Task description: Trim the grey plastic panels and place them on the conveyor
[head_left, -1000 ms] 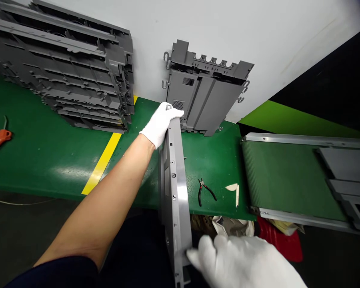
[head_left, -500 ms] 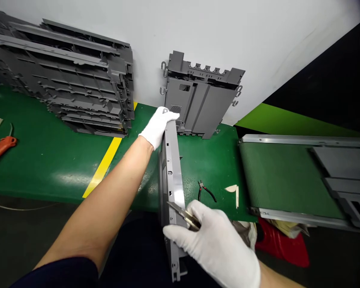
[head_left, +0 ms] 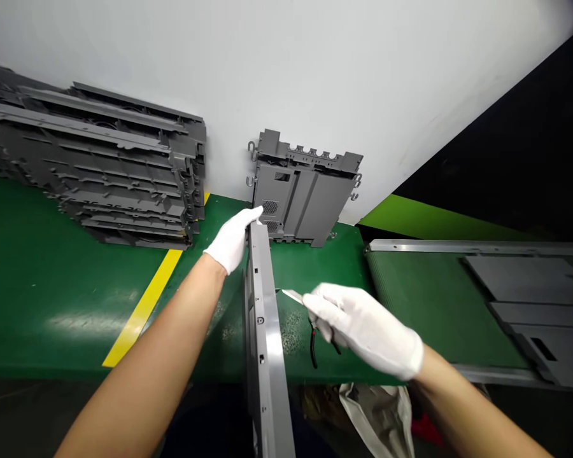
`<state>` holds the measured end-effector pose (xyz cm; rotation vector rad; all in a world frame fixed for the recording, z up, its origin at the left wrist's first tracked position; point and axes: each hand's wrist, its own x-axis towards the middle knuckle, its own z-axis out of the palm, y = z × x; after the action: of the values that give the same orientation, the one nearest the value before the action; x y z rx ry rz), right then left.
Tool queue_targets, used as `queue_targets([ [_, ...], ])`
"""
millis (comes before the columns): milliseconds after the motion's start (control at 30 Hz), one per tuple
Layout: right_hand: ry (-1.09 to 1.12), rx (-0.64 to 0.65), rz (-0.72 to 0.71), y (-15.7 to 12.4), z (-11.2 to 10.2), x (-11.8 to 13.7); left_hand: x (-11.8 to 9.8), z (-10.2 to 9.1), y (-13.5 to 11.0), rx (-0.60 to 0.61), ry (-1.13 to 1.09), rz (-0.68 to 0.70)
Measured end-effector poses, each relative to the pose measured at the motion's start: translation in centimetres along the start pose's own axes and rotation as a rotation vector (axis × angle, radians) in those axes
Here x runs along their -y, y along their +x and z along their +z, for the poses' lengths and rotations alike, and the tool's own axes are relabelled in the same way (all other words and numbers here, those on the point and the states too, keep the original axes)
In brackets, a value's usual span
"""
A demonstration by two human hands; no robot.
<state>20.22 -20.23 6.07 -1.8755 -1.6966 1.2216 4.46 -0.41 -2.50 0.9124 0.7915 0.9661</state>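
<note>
Both hands wear white gloves. My left hand (head_left: 230, 240) grips the far top end of a long grey plastic panel (head_left: 263, 343) that stands on edge, running from the green bench toward me. My right hand (head_left: 363, 327) is closed on a small metal blade (head_left: 292, 296) whose tip points left at the panel's right face, about halfway along it. Black-handled pliers (head_left: 312, 343) lie on the bench just under my right hand, partly hidden by it.
A tall stack of grey panels (head_left: 105, 172) leans on the wall at the left. One grey ribbed part (head_left: 300, 191) stands against the wall behind the panel. A conveyor (head_left: 410, 299) at the right carries flat grey panels (head_left: 525, 286). A yellow stripe (head_left: 141, 312) crosses the green bench (head_left: 52, 299). A crumpled bag (head_left: 377, 413) hangs below its edge.
My right hand rose from the panel's near end and moved forward along its right side, now holding the blade near the middle. The view tilted up; the left hand kept its grip.
</note>
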Motion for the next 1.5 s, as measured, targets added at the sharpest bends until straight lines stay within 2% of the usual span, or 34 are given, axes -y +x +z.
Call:
queue_targets([
  [100,-0.269,-0.116,-0.101,4.3,-1.0,0.9,-0.2,-0.6,0.4,0.057,-0.105,-0.071],
  [200,-0.488,-0.204,-0.144,8.4,-1.7,2.1,-0.5,-0.7,0.4,0.069,-0.153,-0.113],
  [300,-0.663,-0.208,-0.122,11.3,-2.1,3.5,-0.9,-0.6,0.2,0.032,-0.158,-0.157],
  [400,-0.81,-0.201,-0.053,12.6,-2.1,4.7,-0.9,-0.7,0.2,-0.009,-0.126,-0.158],
  [700,-1.054,-0.21,-0.086,11.9,-1.5,5.5,0.3,-1.6,0.6,-0.007,-0.017,-0.092],
  [833,-1.101,-0.201,-0.091,11.7,-1.7,5.4,0.7,-1.5,0.7,0.004,0.033,-0.018],
  [1067,-1.171,-0.208,-0.114,11.3,-1.8,5.0,1.1,-1.5,1.1,0.013,0.064,0.013],
  [1367,-1.226,-0.22,-0.12,10.9,-1.9,4.6,1.0,-1.3,0.8,-0.019,0.235,0.06],
  [1500,-1.237,-0.23,-0.138,10.7,-2.0,4.2,1.2,-1.3,0.9,0.027,0.235,0.052],
])
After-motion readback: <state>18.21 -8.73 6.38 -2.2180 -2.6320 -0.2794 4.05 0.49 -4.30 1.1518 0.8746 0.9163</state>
